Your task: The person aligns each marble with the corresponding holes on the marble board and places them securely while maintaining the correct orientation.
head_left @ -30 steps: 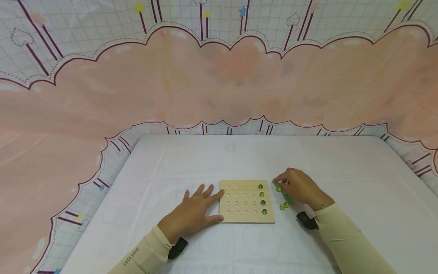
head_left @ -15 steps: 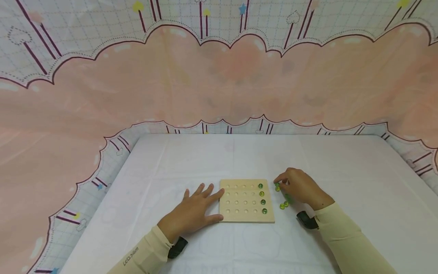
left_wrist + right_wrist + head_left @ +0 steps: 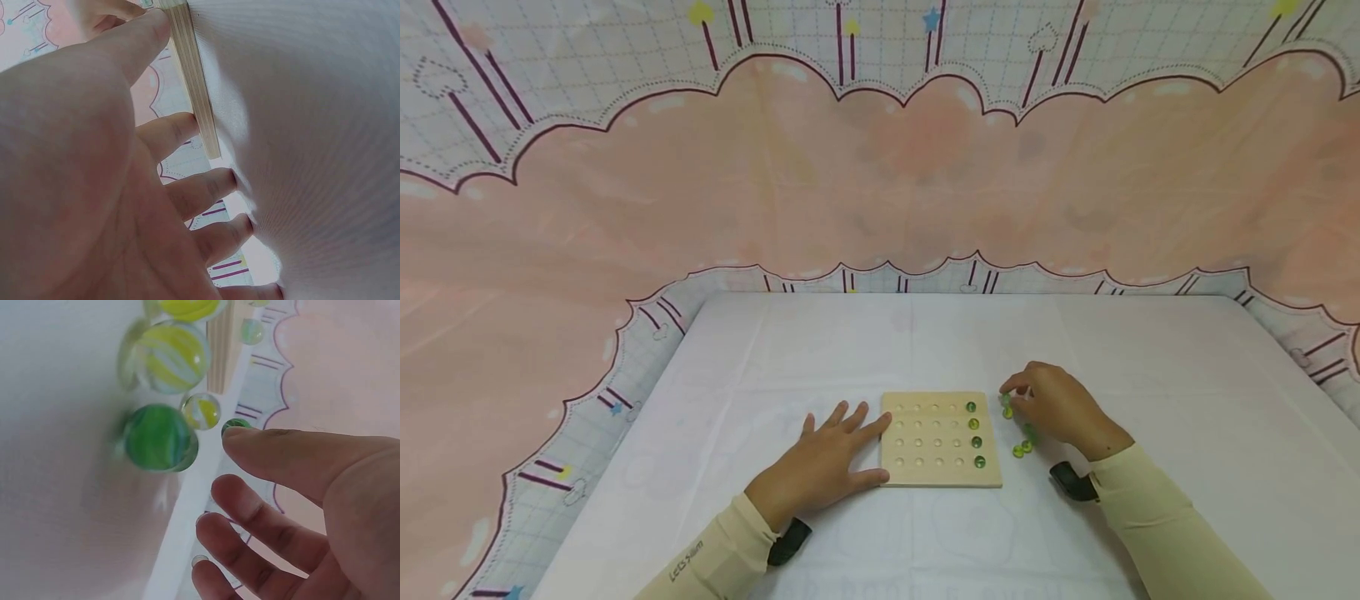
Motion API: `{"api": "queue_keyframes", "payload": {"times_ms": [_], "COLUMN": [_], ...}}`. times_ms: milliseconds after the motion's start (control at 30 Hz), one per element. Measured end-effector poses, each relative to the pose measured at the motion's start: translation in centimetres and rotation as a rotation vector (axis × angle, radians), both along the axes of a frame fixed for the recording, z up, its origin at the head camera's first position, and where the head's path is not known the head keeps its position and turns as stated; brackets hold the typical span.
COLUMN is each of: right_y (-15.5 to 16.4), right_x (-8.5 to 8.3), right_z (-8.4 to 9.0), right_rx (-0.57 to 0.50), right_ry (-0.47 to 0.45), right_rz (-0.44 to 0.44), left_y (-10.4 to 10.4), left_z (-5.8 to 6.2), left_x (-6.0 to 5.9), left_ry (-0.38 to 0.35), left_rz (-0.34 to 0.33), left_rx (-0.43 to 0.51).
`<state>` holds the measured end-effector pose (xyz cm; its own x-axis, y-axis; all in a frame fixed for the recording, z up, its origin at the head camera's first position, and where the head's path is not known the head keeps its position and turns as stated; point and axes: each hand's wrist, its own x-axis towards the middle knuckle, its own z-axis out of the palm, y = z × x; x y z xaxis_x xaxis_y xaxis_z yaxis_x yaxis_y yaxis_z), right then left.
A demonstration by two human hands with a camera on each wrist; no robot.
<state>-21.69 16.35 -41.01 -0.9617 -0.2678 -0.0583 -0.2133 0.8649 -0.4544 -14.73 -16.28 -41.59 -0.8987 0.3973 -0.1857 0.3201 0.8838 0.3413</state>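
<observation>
A square wooden board (image 3: 936, 442) with rows of round holes lies on the white table. Several green marbles (image 3: 976, 442) fill its rightmost column. My left hand (image 3: 857, 454) lies flat on the table, its index finger and thumb against the board's left edge (image 3: 197, 94). My right hand (image 3: 1013, 398) hovers just right of the board over several loose green and yellow marbles (image 3: 1021, 450). In the right wrist view the fingers (image 3: 250, 506) are relaxed and apart, with a green marble (image 3: 156, 437) and a yellow-striped marble (image 3: 174, 357) lying on the cloth beside them. Nothing shows between the fingers.
A white cloth (image 3: 1187, 417) covers the table. A pink and checked patterned curtain (image 3: 880, 167) hangs close behind and wraps both sides. Black wrist straps (image 3: 1071, 483) sit on both cream sleeves.
My right hand has drifted slightly toward the far side over the loose marbles. The left hand and the board have not moved.
</observation>
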Motion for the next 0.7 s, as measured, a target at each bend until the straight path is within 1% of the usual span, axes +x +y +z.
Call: {"api": "queue_keyframes", "payload": {"times_ms": [167, 333, 533, 700], "right_y": [-0.4, -0.9, -1.8, -2.7], "right_x": [0.2, 0.4, 0.4, 0.3], "right_z": [0.4, 0.7, 1.0, 0.8], "right_rx": [-0.019, -0.012, -0.007, -0.015], "right_ry": [0.045, 0.071, 0.071, 0.069], "right_rz": [0.039, 0.059, 0.063, 0.078], "left_y": [-0.1, 0.0, 0.0, -0.1], "left_z": [0.0, -0.1, -0.2, -0.3], "left_x": [0.0, -0.1, -0.1, 0.0], "left_ry": [0.002, 0.004, 0.016, 0.008], "left_rz": [0.0, -0.006, -0.005, -0.005], "left_rx": [0.002, 0.007, -0.006, -0.003]}}
